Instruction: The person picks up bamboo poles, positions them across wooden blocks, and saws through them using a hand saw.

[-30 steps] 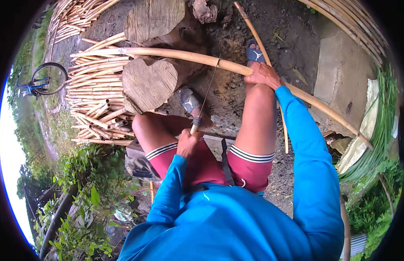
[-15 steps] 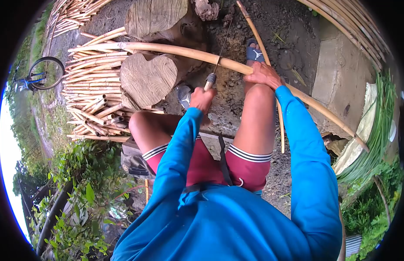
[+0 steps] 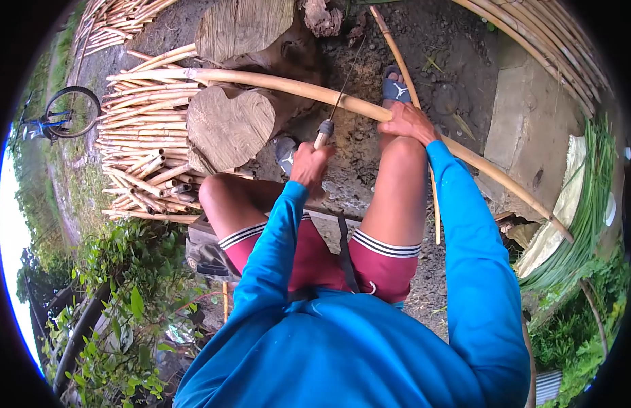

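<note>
In the head view, the left hand [image 3: 312,164] is closed around the handle of a thin saw [image 3: 323,132], its blade lying across a long pole [image 3: 295,86]. The right hand [image 3: 408,124] clamps that pole just above the right knee [image 3: 400,153], beside the blade. The hands are apart. Left of them, the pole passes over the gap between two stumps [image 3: 232,129] and above a stack of canes [image 3: 145,132]; its other end slopes right towards long green grass [image 3: 594,190]. For a clean cut, the right hand should press firmly and keep its fingers clear of the teeth, while the left draws long, straight, light strokes, square to the pole.
</note>
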`<move>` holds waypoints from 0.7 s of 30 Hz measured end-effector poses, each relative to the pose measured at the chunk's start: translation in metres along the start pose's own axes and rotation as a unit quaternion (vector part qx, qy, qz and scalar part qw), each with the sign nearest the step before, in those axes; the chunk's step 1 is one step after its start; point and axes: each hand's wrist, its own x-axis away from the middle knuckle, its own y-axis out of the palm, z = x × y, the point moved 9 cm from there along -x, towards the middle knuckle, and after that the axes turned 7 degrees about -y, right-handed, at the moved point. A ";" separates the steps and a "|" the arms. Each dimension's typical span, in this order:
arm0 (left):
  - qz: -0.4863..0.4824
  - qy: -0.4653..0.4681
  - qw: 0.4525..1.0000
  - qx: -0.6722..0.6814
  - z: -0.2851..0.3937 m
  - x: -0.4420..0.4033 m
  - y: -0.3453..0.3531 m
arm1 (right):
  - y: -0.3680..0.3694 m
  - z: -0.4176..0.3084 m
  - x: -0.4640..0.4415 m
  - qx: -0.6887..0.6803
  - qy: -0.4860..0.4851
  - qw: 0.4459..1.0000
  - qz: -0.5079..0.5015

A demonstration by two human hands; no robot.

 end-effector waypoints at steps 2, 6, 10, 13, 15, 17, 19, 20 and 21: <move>0.036 0.039 0.998 -0.041 0.000 0.003 -0.007 | -0.002 0.000 -0.001 -0.006 -0.005 1.000 0.004; 0.032 0.040 0.995 -0.088 -0.050 0.026 -0.017 | 0.001 0.004 -0.001 -0.020 -0.011 1.000 0.017; 0.039 -0.013 0.987 -0.156 -0.081 0.092 -0.047 | -0.002 0.001 0.000 -0.003 -0.007 1.000 0.006; 0.031 0.100 0.983 -0.152 -0.062 0.069 -0.031 | -0.001 -0.002 0.001 -0.004 -0.002 1.000 -0.004; 0.048 0.020 0.984 -0.169 -0.041 0.003 -0.018 | 0.002 0.000 -0.002 -0.005 -0.005 1.000 -0.003; 0.032 0.049 0.975 -0.214 -0.028 -0.023 -0.004 | 0.006 0.001 0.002 -0.007 -0.002 1.000 -0.004; 0.013 0.209 0.926 -0.314 -0.019 0.008 -0.007 | -0.001 -0.004 0.001 -0.007 -0.022 1.000 0.007; 0.017 0.283 0.886 -0.366 -0.032 0.041 -0.009 | -0.003 -0.002 0.001 -0.006 -0.021 1.000 0.007; 0.040 0.193 0.948 -0.250 -0.065 0.064 -0.029 | -0.001 -0.002 0.001 -0.010 -0.016 1.000 0.003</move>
